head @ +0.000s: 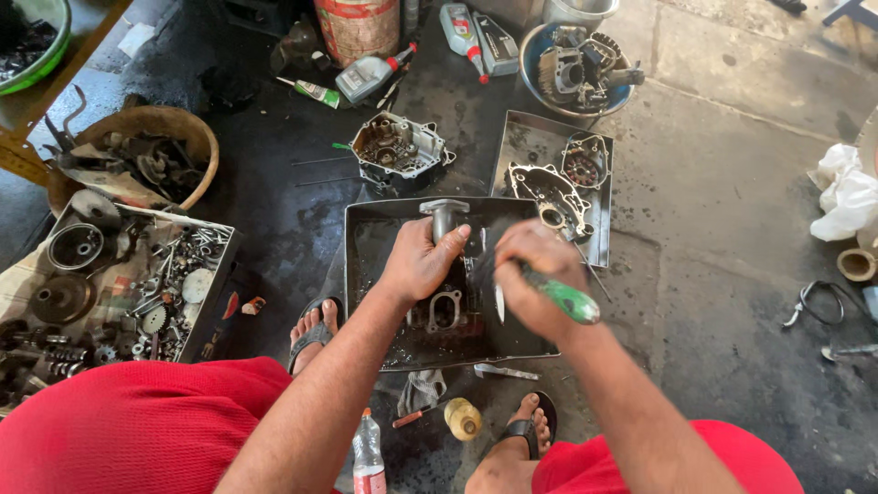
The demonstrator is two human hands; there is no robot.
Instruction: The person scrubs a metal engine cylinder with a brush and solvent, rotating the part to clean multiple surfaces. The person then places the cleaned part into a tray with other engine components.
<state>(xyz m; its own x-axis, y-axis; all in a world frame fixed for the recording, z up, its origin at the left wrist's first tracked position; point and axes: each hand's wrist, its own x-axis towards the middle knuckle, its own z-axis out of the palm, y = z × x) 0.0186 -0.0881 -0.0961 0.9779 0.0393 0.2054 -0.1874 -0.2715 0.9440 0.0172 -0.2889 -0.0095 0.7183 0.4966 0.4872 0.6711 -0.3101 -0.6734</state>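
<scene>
Grease-black metal fills the head view: our left hand [422, 261] clamps an engine cylinder head [445, 306] upright in the steel tray [361, 274], while our right hand [535, 279] grips a green-handled screwdriver [562, 297] against it. Scraping looks under way; next we judge a steadier angle is needed.

Engine part [445, 306]: cast metal, dull grey, oil-stained. Tray [366, 274] beneath it: sheet metal, dark, wet-glossy with oil film. Tool handle [569, 299]: green plastic, smooth, slightly shiny. Floor [732, 183]: rough concrete, matt, blackened with grease near the tray. Basket [197, 137]: brown, worn rim. Rag [846, 197]: white crumpled cloth or plastic, cannot tell.
</scene>
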